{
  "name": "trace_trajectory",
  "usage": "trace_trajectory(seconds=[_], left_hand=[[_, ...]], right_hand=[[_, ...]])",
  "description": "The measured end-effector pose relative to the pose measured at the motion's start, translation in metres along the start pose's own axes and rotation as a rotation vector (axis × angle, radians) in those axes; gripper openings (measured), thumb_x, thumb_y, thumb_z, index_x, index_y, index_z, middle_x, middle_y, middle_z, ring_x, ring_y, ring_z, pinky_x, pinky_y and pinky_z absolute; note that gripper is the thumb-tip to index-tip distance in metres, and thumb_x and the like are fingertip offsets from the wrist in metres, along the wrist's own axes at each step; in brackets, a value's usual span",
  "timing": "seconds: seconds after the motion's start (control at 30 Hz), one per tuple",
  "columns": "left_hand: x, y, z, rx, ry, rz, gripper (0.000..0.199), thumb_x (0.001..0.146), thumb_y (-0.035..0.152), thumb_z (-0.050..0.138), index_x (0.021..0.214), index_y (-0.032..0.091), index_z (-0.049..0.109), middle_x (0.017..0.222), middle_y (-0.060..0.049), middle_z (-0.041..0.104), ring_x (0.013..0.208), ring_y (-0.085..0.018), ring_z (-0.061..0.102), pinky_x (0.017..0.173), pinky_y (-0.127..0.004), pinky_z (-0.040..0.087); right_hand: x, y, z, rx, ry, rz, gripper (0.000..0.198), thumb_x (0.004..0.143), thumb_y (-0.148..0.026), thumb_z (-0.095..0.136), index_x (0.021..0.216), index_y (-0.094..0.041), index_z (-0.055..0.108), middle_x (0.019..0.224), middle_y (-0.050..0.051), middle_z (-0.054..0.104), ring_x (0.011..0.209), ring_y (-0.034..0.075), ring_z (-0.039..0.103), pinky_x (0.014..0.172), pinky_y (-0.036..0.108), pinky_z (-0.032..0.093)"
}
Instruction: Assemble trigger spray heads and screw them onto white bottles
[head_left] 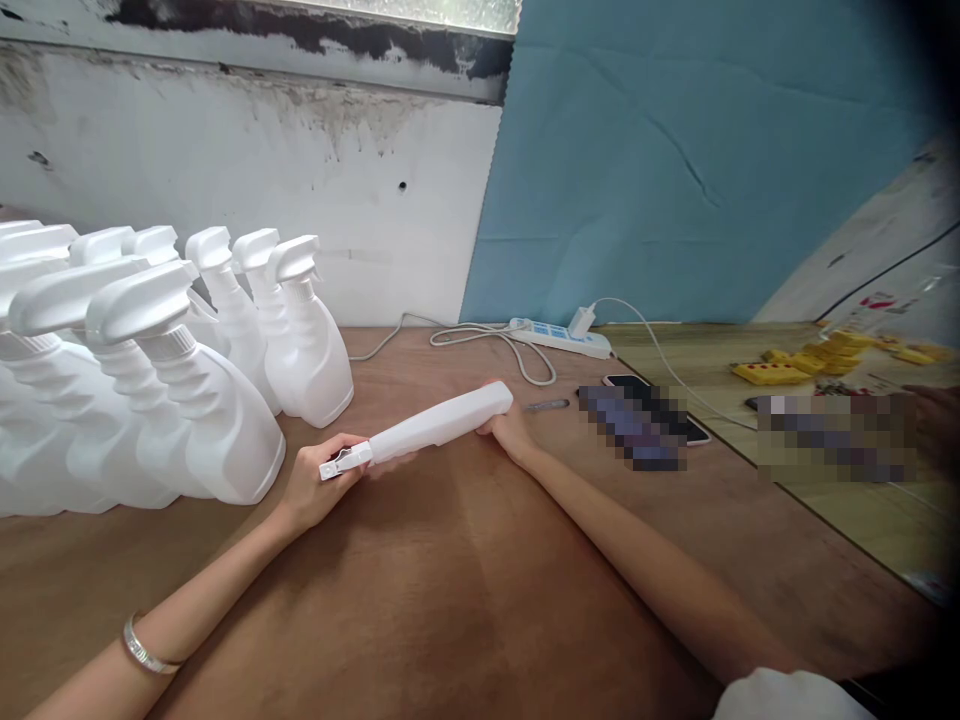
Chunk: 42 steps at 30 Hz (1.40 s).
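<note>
Between my hands, a white spray bottle (442, 420) lies on its side above the wooden table (450, 600). Its trigger head points toward my left and its base toward my right. My left hand (319, 482) is closed around the head end, with the fingers partly behind it. At the base end, my right hand (511, 425) grips the bottle, most of its fingers hidden behind the white plastic. Left of my left hand stand several upright white spray bottles (232, 430) in close rows.
A white power strip (562, 337) with a charger and cable sits against the wall. Phones (652, 410), partly pixelated, lie right of my right hand near a small grey tool (547, 405). Yellow pieces (772, 372) and part of another person's hand (934, 405) are at far right.
</note>
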<state>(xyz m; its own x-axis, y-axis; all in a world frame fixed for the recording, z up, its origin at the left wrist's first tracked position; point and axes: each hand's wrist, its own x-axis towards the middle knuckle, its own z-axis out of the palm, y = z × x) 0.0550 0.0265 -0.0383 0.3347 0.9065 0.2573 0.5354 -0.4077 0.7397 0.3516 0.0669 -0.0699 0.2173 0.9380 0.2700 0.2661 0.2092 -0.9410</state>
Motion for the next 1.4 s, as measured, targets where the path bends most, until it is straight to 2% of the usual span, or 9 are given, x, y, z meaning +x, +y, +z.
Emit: trace_trajectory(seconds=[0.1,0.3,0.57,0.7,0.83,0.93,1.03,1.27,1.4], left_hand=[[0.0,0.001,0.001,-0.104,0.008,-0.037,0.028,0.078,0.037,0.048,0.09,0.016,0.061,0.067,0.0,0.063,0.06,-0.014,0.056,0.057,-0.021,0.042],[0.002,0.006,0.001,-0.27,0.031,-0.137,0.036,0.073,0.043,0.054,0.096,0.015,0.056,0.082,-0.004,0.063,0.065,-0.016,0.059,0.06,-0.025,0.047],[0.004,0.008,0.002,-0.421,0.003,-0.226,0.036,0.074,0.046,0.052,0.091,0.014,0.055,0.069,-0.001,0.062,0.056,-0.016,0.059,0.058,-0.026,0.046],[0.001,0.006,0.004,-0.279,-0.032,-0.148,0.035,0.073,0.043,0.056,0.095,0.016,0.056,0.068,0.001,0.062,0.058,-0.015,0.058,0.057,-0.024,0.045],[-0.003,0.004,0.006,-0.079,0.007,-0.019,0.04,0.068,0.038,0.064,0.101,0.017,0.058,0.086,-0.004,0.067,0.067,-0.016,0.061,0.058,-0.022,0.047],[-0.007,0.003,0.007,-0.021,0.018,0.104,0.039,0.07,0.034,0.062,0.104,0.016,0.057,0.095,-0.005,0.067,0.072,-0.016,0.064,0.064,-0.022,0.05],[-0.009,0.003,0.007,0.023,0.023,0.204,0.033,0.073,0.031,0.06,0.103,0.016,0.058,0.093,-0.004,0.068,0.072,-0.015,0.065,0.065,-0.021,0.052],[-0.011,0.005,0.01,0.204,0.159,0.567,0.029,0.076,0.024,0.059,0.103,0.014,0.057,0.089,-0.005,0.07,0.07,-0.014,0.066,0.063,-0.019,0.052],[-0.013,0.008,0.013,0.215,0.21,0.523,0.025,0.076,0.026,0.059,0.098,0.014,0.059,0.087,-0.005,0.071,0.063,-0.012,0.066,0.057,-0.017,0.051]], right_hand=[[-0.001,-0.001,0.0,-0.002,0.002,-0.002,0.038,0.049,-0.014,0.051,0.085,-0.022,0.05,0.065,-0.005,0.047,0.063,0.014,0.044,0.054,0.024,0.036],[-0.002,-0.004,0.0,0.0,-0.003,0.008,0.036,0.048,-0.014,0.051,0.084,-0.022,0.049,0.067,-0.005,0.045,0.062,0.014,0.042,0.054,0.024,0.035],[-0.003,-0.007,0.001,0.029,-0.012,0.0,0.037,0.047,-0.014,0.05,0.083,-0.022,0.048,0.067,-0.005,0.045,0.062,0.014,0.042,0.053,0.023,0.034],[-0.002,-0.007,0.001,0.062,-0.008,-0.001,0.036,0.046,-0.015,0.049,0.082,-0.022,0.049,0.069,-0.004,0.047,0.063,0.014,0.042,0.054,0.023,0.035],[0.0,-0.004,0.001,0.089,-0.018,0.013,0.035,0.046,-0.015,0.049,0.081,-0.021,0.05,0.07,-0.004,0.049,0.064,0.014,0.043,0.055,0.023,0.035],[0.0,-0.003,0.001,0.102,-0.031,0.028,0.034,0.046,-0.015,0.049,0.08,-0.021,0.05,0.07,-0.004,0.049,0.063,0.013,0.044,0.055,0.023,0.036],[0.0,-0.003,0.001,0.114,-0.05,0.037,0.033,0.046,-0.015,0.048,0.079,-0.021,0.05,0.069,-0.005,0.049,0.061,0.013,0.044,0.054,0.023,0.036],[0.001,-0.005,0.0,0.127,-0.084,0.049,0.032,0.046,-0.016,0.047,0.077,-0.021,0.049,0.065,-0.005,0.048,0.061,0.014,0.045,0.054,0.023,0.037],[0.0,-0.007,0.0,0.124,-0.07,0.046,0.03,0.045,-0.017,0.046,0.075,-0.021,0.048,0.062,-0.005,0.047,0.059,0.013,0.043,0.052,0.023,0.035]])
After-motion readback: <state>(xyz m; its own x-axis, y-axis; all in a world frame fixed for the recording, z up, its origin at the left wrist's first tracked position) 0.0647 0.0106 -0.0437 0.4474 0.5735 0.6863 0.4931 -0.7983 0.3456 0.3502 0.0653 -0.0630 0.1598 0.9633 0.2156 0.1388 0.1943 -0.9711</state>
